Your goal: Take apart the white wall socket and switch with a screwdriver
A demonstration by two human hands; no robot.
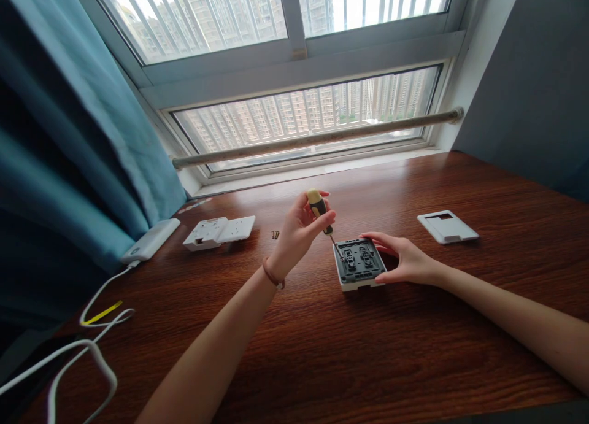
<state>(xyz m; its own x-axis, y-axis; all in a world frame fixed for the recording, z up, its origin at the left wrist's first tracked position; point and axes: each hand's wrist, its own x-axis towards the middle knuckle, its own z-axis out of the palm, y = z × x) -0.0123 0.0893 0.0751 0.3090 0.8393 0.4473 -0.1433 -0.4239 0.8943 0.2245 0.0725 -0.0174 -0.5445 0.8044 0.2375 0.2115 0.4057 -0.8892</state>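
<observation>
My left hand (pixel 301 227) is closed around a screwdriver (pixel 318 208) with a cream and black handle. The screwdriver slants down, its tip at the left part of a square switch socket unit (pixel 356 267) with a white shell and dark grey inner face. My right hand (pixel 399 258) grips the right side of this unit, thumb at the near corner and fingers at the far one. Several small brass-coloured screws (pixel 275 234) lie on the table to the left of my left hand.
On the wooden table (pixel 294 362), white plastic parts (pixel 218 231) lie at left and a white cover frame (pixel 447 226) at right. Farther left are a white box-like device (pixel 151 240), its white cable (pixel 103 289) and a yellow strip (pixel 103 312). A blue curtain (pixel 105 117) hangs beside the window.
</observation>
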